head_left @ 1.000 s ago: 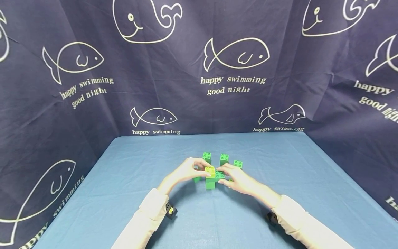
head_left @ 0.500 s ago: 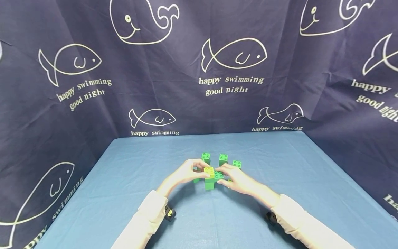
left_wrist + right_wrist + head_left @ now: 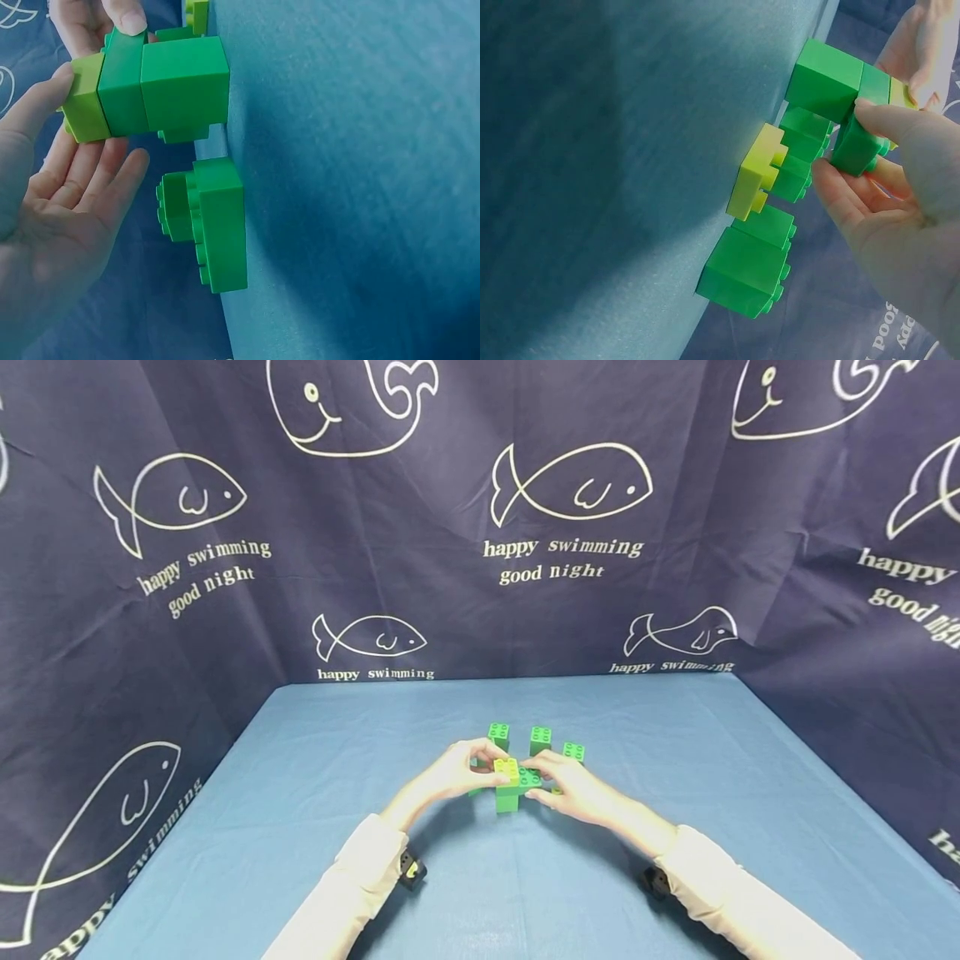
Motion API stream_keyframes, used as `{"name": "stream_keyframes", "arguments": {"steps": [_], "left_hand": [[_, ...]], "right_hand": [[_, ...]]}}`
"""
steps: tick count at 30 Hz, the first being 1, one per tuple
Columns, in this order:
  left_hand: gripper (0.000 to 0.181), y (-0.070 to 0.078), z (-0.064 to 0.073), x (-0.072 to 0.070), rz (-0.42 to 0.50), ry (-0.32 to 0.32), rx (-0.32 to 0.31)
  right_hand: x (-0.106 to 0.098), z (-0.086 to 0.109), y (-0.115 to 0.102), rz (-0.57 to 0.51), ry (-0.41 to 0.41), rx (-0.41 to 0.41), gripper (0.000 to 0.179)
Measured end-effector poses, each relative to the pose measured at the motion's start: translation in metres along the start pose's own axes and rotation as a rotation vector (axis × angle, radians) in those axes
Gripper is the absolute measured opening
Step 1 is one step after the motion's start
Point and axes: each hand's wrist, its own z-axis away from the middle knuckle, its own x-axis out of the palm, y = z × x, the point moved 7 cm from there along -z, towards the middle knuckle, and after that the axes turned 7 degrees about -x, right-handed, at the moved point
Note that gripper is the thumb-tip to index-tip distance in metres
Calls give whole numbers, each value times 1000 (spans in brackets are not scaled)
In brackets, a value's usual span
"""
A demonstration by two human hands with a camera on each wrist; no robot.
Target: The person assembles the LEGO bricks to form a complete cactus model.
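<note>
At the middle of the table, a small stack has a yellow-green brick on top. Under it is a long green brick, whose studded end juts out to the right. A taller green block forms the bottom of the stack. My left hand pinches the yellow-green brick between thumb and fingers. From the other side, my right hand grips the jutting end of the long green brick, thumb on one face and fingers opposite. The bricks sit flush against each other in the left wrist view.
Several loose bricks stand close around the stack: green ones behind it and at right rear, a green pair by my left hand, and a yellow brick by my right. A dark fish-print curtain surrounds the blue table.
</note>
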Motion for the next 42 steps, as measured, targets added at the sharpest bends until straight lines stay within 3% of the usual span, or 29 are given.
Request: {"name": "stream_keyframes", "arguments": {"steps": [6,11,13,18,32,42], "left_hand": [[30,-2,0,0,37,1,-19],[30,19,9,-4,33,-13,-19],[30,19,9,-4,23,-18,-28],[32,-4,-2,0,33,-17,-38],[32,-4,0,-2,56,-13,16],[33,-9,5,0,45,-6,3]], "right_hand": [[-1,-3,0,1,-7,1,37],[-2,-4,1,1,-11,4,37],[-2,-4,2,2,-10,2,37],[-1,-3,2,11,2,-11,37],[-4,-4,0,30,7,-19,36],[1,0,-3,4,-6,-4,36]]}}
